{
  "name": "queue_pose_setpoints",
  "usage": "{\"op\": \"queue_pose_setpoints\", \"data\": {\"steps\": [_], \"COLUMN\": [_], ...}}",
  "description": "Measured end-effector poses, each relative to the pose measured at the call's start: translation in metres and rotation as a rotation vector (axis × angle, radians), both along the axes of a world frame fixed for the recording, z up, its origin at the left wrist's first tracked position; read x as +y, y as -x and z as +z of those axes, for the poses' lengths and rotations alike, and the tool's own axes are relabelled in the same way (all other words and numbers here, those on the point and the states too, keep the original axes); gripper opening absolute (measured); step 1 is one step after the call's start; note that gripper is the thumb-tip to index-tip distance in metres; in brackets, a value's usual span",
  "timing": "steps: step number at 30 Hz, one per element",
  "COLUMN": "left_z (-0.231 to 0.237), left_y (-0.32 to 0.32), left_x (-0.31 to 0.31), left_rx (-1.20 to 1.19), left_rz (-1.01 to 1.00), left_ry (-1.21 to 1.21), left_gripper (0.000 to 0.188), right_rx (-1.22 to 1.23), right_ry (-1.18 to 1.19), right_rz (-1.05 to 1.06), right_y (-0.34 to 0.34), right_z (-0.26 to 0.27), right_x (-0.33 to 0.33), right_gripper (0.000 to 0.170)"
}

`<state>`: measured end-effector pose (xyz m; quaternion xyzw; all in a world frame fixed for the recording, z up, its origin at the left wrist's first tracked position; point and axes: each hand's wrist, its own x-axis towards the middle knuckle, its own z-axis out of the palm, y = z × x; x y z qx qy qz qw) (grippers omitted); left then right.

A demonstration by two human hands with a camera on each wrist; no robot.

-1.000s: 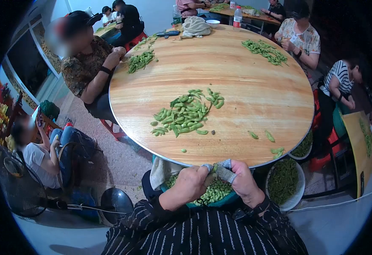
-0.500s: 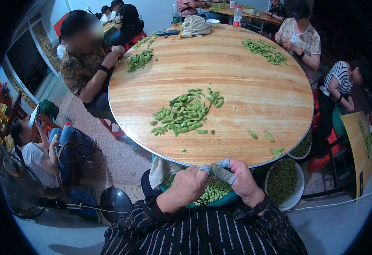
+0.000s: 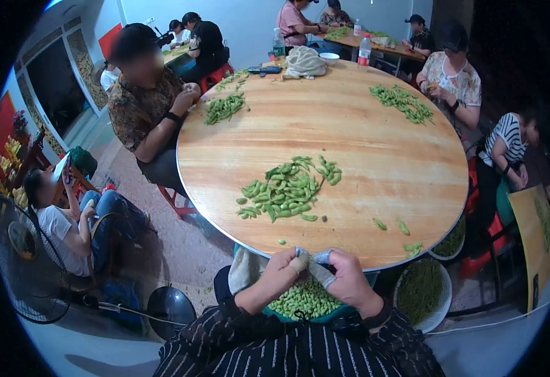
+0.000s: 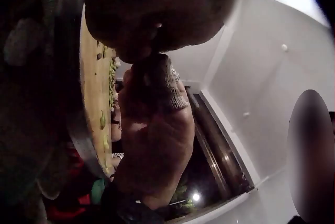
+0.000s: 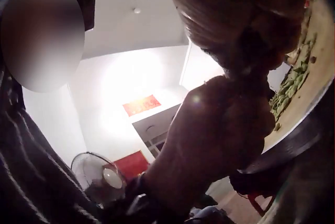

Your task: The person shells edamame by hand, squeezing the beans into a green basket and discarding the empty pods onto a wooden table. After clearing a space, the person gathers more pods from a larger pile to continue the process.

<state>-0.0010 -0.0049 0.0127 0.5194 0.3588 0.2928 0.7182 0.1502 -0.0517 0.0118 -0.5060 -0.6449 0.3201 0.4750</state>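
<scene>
Just off the near table edge, my left hand (image 3: 273, 276) and right hand (image 3: 352, 281) meet at the fingertips. They pinch a small green soybean pod between them, mostly hidden by the fingers. Grey knitted covers (image 3: 322, 257) wrap some of the fingertips. Below the hands a teal basin holds many shelled green beans (image 3: 306, 298). A heap of soybean pods (image 3: 284, 190) lies on the round wooden table (image 3: 350, 147) ahead. In the left wrist view both hands are dark, with a knitted cover (image 4: 175, 98) showing; the right wrist view also shows them touching.
A few loose pods (image 3: 403, 227) lie near the table's right edge. White baskets of pods (image 3: 447, 305) stand on the floor at right. A cloth (image 3: 305, 63) and a bottle (image 3: 364, 50) are at the far side. Other people sit around; a fan (image 3: 27, 251) stands left.
The head view has shifted, so the table and pods sit lower and further right. Both hands stay together, their fingers slightly re-angled; the green between the fingertips shows less now.
</scene>
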Motion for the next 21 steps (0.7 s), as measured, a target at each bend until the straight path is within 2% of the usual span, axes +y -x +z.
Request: {"op": "queue_pose_setpoints", "data": {"steps": [1, 3, 5, 6, 7, 8, 10, 13, 15, 17, 18, 21], "left_z": [0.001, -0.004, -0.003, -0.007, -0.009, -0.007, -0.010, -0.013, -0.005, -0.003, -0.004, 0.005], "left_y": [0.000, 0.004, 0.003, 0.006, 0.011, 0.014, 0.015, 0.010, 0.006, 0.006, 0.010, 0.008], "left_x": [0.003, 0.012, 0.016, 0.026, 0.030, 0.035, 0.045, 0.040, 0.022, 0.011, 0.011, 0.028], "left_rx": [-0.045, -0.061, -0.069, 0.057, 0.248, 0.437, 0.772, 0.876, 0.907, 0.868, 0.752, 0.758], "left_rz": [0.039, 0.050, 0.114, 0.106, 0.160, 0.213, 0.282, 0.114, -0.039, -0.150, -0.094, 0.031], "left_ry": [0.132, 0.160, 0.162, -0.211, -0.414, -0.617, -0.954, -1.069, -1.021, -0.936, -0.965, -0.979], "left_gripper": [0.012, 0.011, 0.012, 0.012, 0.013, 0.014, 0.016, 0.017, 0.017, 0.017, 0.016, 0.017], "right_rx": [-0.056, -0.166, -0.141, -0.114, -0.087, -0.234, -0.329, -0.423, -0.446, -0.647, -0.695, -0.914], "right_ry": [-0.044, -0.122, -0.081, -0.068, -0.055, -0.037, -0.094, -0.186, -0.224, -0.118, -0.056, 0.104], "right_rz": [-0.010, -0.033, -0.057, -0.072, -0.090, -0.115, -0.090, -0.030, 0.029, -0.024, -0.054, -0.221], "right_y": [0.004, 0.010, 0.011, 0.010, 0.009, 0.005, -0.002, -0.006, -0.013, -0.042, -0.064, -0.121], "right_z": [0.006, 0.015, 0.016, 0.014, 0.015, 0.021, 0.006, -0.006, -0.012, -0.011, -0.006, 0.011], "right_x": [0.005, 0.015, 0.024, 0.030, 0.035, 0.041, 0.060, 0.081, 0.086, 0.080, 0.071, 0.038], "right_gripper": [0.012, 0.011, 0.011, 0.011, 0.011, 0.010, 0.012, 0.010, 0.008, 0.008, 0.008, 0.011]}}
